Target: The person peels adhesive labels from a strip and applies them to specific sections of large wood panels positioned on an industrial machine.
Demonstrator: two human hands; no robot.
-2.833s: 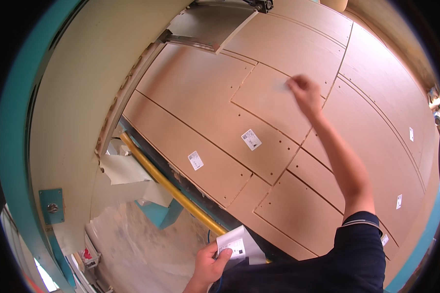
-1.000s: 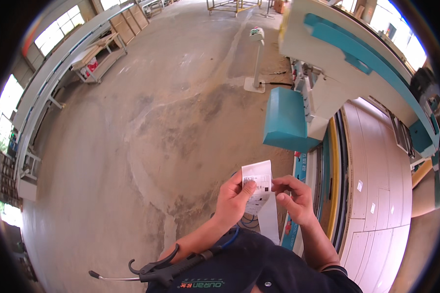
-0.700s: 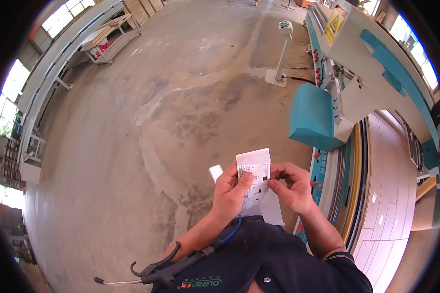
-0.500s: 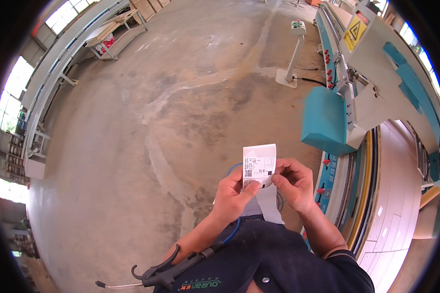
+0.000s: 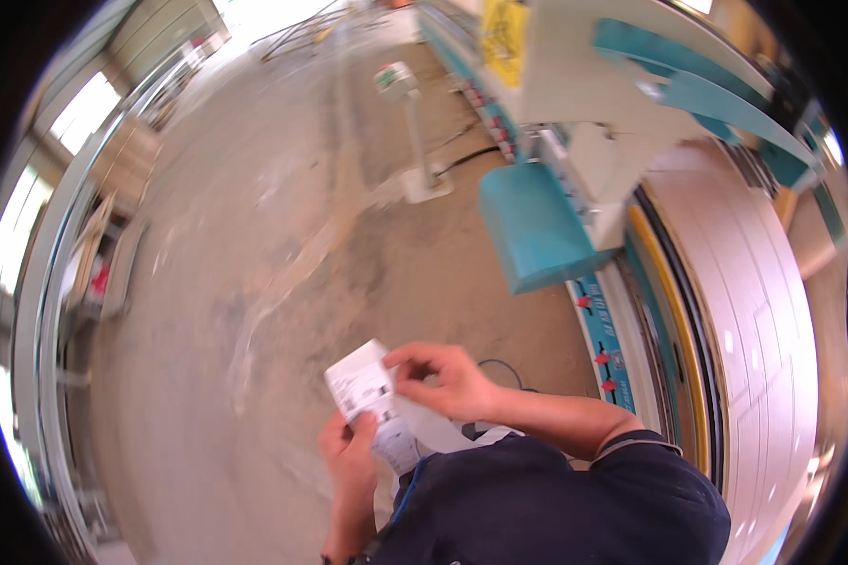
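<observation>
**While pinched in both hands, hangs below and left of the teal housing**

As seen from the head camera, shows a white label sheet (image 5: 363, 384) held up over the concrete floor (image 5: 245, 282), below and to the left of the teal machine housing (image 5: 537, 226). Grips the sheet's lower edge from underneath with the left hand (image 5: 349, 454), thumb and fingers closed on the paper. Pinches its upper right corner with the right hand (image 5: 443, 381), thumb and forefinger pressed together on it and the other fingers curled just behind. Looks, at a guess, like a label being picked or peeled at that corner. Cannot tell through the blur whether any label has lifted clear.

Trails a paler strip of backing paper (image 5: 438, 435) from the sheet down toward the dark blue shirt (image 5: 556, 499), also below the housing. Suggests part of the sheet is already used, though only as a reading of that loose strip.

Shows brown wooden panels (image 5: 763, 311) lying flat to the right of the housing, edged by a yellow rail (image 5: 674, 320). Carries small white marks on the panels, too small to make out. Puts no label in either hand near those panels; reads as nothing carried over to them at this moment.

Stands a white post on a base plate (image 5: 415, 132) up and left of the housing, well apart from both hands.
</observation>
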